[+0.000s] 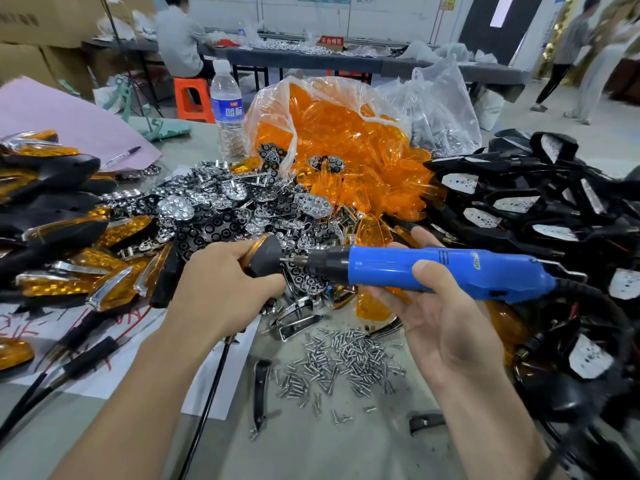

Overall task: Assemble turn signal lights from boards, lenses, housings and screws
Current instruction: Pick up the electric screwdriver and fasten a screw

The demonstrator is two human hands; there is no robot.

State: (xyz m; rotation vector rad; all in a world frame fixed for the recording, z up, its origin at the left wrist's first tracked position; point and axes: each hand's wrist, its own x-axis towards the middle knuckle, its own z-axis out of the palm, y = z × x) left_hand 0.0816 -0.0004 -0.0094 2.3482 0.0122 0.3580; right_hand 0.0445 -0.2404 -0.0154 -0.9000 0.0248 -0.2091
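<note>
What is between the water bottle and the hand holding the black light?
In the head view, a heap of chrome reflectors lies between the water bottle and the left hand, which grips the black turn signal housing.

The place reads as a small factory assembly workshop. Bulk parts are heaped on the surface (329, 452): orange lenses (346, 133) spilled from a plastic bag (273, 109), chrome reflectors (214, 202), black housings (519, 202) and loose screws (346, 358). Cardboard cartons (41, 36) are stacked behind. A seated worker (180, 39) is seen at another long surface (311, 60), seemingly strewn with similar parts.
</note>
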